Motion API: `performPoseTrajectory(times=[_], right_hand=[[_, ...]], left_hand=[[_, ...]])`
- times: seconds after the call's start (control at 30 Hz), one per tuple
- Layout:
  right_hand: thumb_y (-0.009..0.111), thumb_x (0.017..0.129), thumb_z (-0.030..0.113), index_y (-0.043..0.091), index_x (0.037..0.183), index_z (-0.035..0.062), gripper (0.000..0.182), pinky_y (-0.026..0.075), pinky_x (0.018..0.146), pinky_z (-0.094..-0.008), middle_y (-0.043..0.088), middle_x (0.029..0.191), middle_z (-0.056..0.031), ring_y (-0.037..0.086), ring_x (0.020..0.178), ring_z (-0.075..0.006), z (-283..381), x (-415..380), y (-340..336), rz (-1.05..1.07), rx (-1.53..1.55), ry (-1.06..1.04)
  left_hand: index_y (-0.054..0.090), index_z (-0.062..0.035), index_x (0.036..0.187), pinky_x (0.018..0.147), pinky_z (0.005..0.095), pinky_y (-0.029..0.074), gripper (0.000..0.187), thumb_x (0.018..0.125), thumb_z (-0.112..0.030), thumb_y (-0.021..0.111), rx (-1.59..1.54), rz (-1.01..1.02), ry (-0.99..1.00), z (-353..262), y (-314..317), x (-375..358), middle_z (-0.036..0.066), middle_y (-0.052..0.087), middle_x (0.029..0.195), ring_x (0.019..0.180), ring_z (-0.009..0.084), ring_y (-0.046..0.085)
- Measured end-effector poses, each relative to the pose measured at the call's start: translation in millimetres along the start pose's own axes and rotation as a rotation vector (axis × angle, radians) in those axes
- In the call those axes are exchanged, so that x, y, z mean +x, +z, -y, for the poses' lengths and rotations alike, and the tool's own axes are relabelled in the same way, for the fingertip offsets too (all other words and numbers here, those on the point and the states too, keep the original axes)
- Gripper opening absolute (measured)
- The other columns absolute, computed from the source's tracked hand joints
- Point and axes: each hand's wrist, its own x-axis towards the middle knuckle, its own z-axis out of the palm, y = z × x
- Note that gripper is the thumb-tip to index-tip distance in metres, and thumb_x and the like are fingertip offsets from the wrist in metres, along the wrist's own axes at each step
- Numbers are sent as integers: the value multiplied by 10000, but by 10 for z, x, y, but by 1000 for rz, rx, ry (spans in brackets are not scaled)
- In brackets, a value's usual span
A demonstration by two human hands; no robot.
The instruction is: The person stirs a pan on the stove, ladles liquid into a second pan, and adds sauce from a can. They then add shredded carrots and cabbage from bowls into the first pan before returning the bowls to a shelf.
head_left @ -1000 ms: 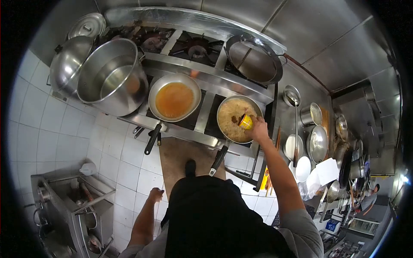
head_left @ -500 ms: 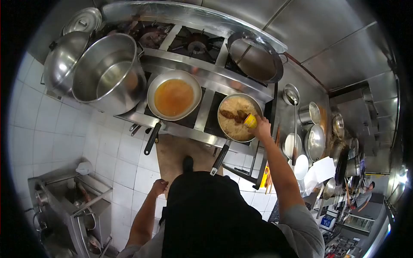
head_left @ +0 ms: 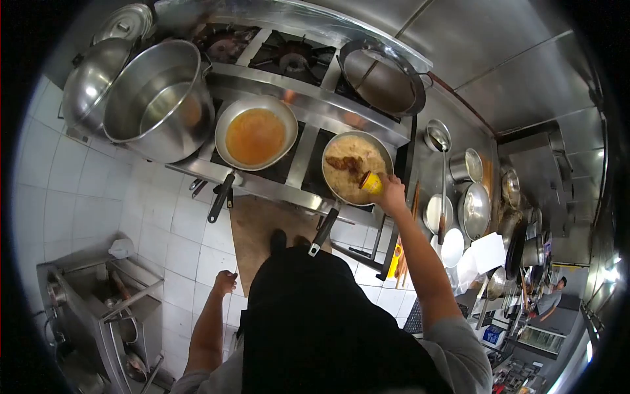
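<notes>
My right hand (head_left: 392, 195) is closed around a small yellow container (head_left: 371, 183), tipped over the right frying pan (head_left: 325, 172). Dark brown seasoning (head_left: 346, 163) lies in a streak on the pale, creamy food (head_left: 357, 146) in that pan. The pan's black handle (head_left: 324, 231) points back toward my body, with no hand on it. Low at my side, my left hand (head_left: 226, 282) is curled closed, away from the stove; whether anything is inside it is hidden. On the left burner sits another frying pan (head_left: 224, 154) with orange-brown liquid (head_left: 255, 136).
A large stockpot (head_left: 154, 102) stands at the stove's left end. At the back right is a wide dark wok (head_left: 416, 108). The right counter holds a ladle (head_left: 443, 177), a metal pot (head_left: 466, 165) and bowls. A shelved metal unit (head_left: 134, 302) is lower left. Another person (head_left: 550, 302) is far right.
The yellow container has tilted and shifted toward the pan's near right side, uncovering more brown seasoning, which looks more spread. My left hand stays low. The whole view has shifted slightly.
</notes>
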Motion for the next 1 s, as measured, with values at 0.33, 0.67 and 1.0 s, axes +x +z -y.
performPoseTrajectory(times=[0.33, 0.67, 1.0], right_hand=[[833, 568, 286, 553, 1263, 122, 766, 441, 888, -465, 582, 1099, -179, 552, 1068, -361, -244, 63, 176, 41, -62, -102], [827, 553, 269, 560, 1258, 119, 768, 463, 876, -467, 596, 1077, -179, 569, 1051, -361, -409, 157, 78, -1, 31, -163], [825, 591, 318, 569, 1257, 131, 737, 458, 844, -458, 593, 1062, -172, 567, 1017, -352, -685, 287, -3, -55, -151, -136]], left_hand=[[556, -52, 891, 411, 317, 456, 224, 907, -261, 636, -109, -15, 16, 368, 665, -557, 79, 599, 669, 517, 174, 574], [635, -2, 973, 464, 336, 509, 243, 877, -226, 636, -130, -29, 265, 1100, 1110, -127, 101, 645, 687, 573, 194, 624], [671, 22, 982, 586, 359, 540, 287, 861, -237, 659, 53, -251, 248, 1306, 1189, -289, 221, 691, 805, 665, 289, 689]])
